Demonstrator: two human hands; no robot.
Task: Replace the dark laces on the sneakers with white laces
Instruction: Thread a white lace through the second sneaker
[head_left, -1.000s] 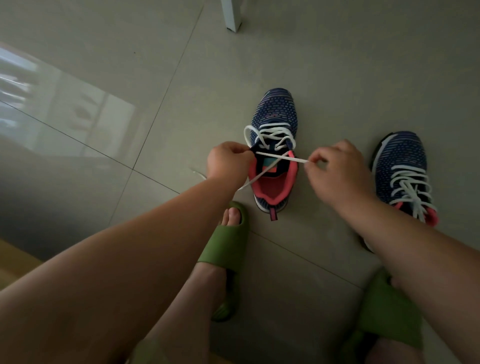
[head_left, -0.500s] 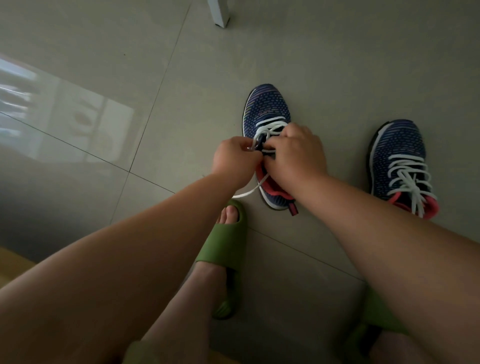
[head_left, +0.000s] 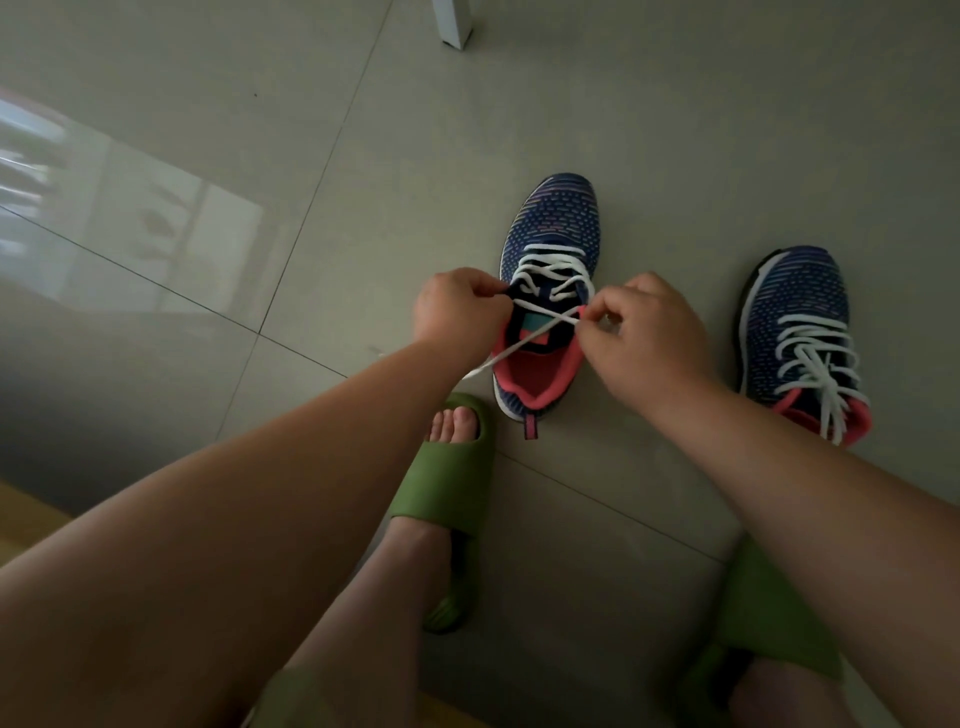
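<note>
The white lace (head_left: 540, 332) ran through the eyelets of the left sneaker (head_left: 550, 291), which stood on the tiled floor (head_left: 623, 156) with its toe pointing away from the person. Two loose runs of the lace crossed over the tongue, just above the pink lining. The left hand (head_left: 460, 312) was curled at the shoe's left edge and pinched one end of the lace near the upper eyelets. The right hand (head_left: 649, 338) sat at the shoe's right edge, thumb and forefinger pinching the other run, which stretched down and left across the opening and passed under the left wrist toward the floor. Whether that run had gone through the top eyelet was hard to make out, since the fingers hid it.

The right sneaker (head_left: 800, 332) stood apart to the right, already laced in white, its loose ends trailing over the pink heel collar.

Nearer the person, a foot in a green slipper (head_left: 452, 499) rested just below the left sneaker's heel tab, and a second green slipper (head_left: 769, 618) lay partly hidden under the right forearm. A white furniture leg (head_left: 456, 23) stood on the floor at the far edge of the view.
</note>
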